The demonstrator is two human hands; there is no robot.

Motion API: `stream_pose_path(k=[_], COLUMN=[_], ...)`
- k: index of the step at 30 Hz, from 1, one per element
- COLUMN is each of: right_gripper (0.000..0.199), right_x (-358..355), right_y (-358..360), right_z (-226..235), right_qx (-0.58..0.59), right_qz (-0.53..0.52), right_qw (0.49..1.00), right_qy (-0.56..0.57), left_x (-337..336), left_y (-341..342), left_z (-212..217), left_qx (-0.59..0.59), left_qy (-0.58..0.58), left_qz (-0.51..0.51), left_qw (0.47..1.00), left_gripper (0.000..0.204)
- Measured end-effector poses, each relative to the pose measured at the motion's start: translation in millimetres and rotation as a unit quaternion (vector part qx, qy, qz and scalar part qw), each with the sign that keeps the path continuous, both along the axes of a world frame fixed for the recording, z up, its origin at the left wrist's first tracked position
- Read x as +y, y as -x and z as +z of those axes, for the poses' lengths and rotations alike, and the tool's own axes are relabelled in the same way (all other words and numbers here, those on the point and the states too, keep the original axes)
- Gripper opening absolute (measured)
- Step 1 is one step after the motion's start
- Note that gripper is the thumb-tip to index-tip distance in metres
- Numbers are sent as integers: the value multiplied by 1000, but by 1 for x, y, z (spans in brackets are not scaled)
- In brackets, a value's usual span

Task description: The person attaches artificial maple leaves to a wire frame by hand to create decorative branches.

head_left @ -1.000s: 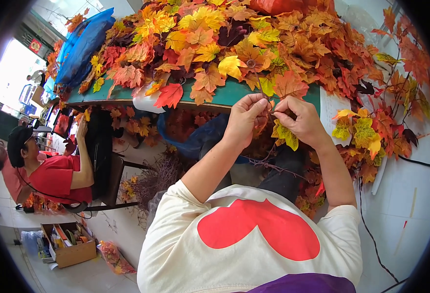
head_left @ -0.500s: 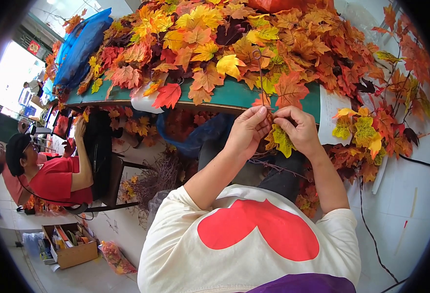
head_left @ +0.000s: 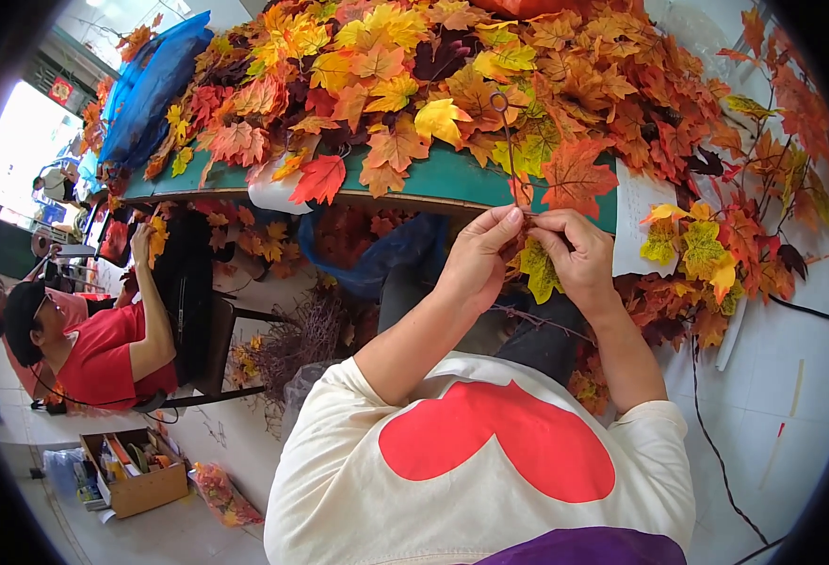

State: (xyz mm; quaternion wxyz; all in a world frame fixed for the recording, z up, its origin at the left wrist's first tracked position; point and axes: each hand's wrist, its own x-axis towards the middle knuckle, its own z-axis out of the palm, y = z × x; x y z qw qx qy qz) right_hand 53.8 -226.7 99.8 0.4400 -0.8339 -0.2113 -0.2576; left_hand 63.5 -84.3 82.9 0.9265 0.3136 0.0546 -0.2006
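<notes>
My left hand (head_left: 480,252) pinches a thin dark wire stem (head_left: 510,151) that rises from the fingertips and ends in a small loop. Close beside it, my right hand (head_left: 580,252) is closed, thumb against forefinger, at the base of an orange-red artificial maple leaf (head_left: 577,177). The fingertips of both hands nearly meet, and they hide where leaf and stem come together. Below them, between the hands, hangs a yellow-green maple leaf (head_left: 539,271). All this is held just in front of the green table edge (head_left: 452,177).
A heap of artificial autumn leaves (head_left: 396,66) covers the table. Leafy branches (head_left: 772,188) stand at the right. A blue plastic bag (head_left: 367,259) and bundled twigs (head_left: 311,330) are below the edge. At left, a person in red (head_left: 113,348) sits working; a cardboard box (head_left: 141,476) is on the floor.
The orange-red leaf has shifted slightly right and turned, and my fingertips have closed nearer together. The person at left has lowered a raised hand, which is beside a yellow leaf.
</notes>
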Motion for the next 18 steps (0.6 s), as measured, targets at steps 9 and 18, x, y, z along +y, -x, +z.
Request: stream_pose_path(k=[9, 18], right_gripper=[12, 9], right_x=[2, 6], right_y=[4, 11], right_z=[1, 4], right_qx=[-16, -2], right_qz=[-20, -34], right_qw=[1000, 999], right_qy=[3, -11], left_x=[-2, -6], left_y=[4, 7], left_z=[-1, -4], left_qx=[-19, -103], left_qy=[-10, -34], left_qz=[11, 27], left_qw=[1000, 994], left_gripper=[11, 10])
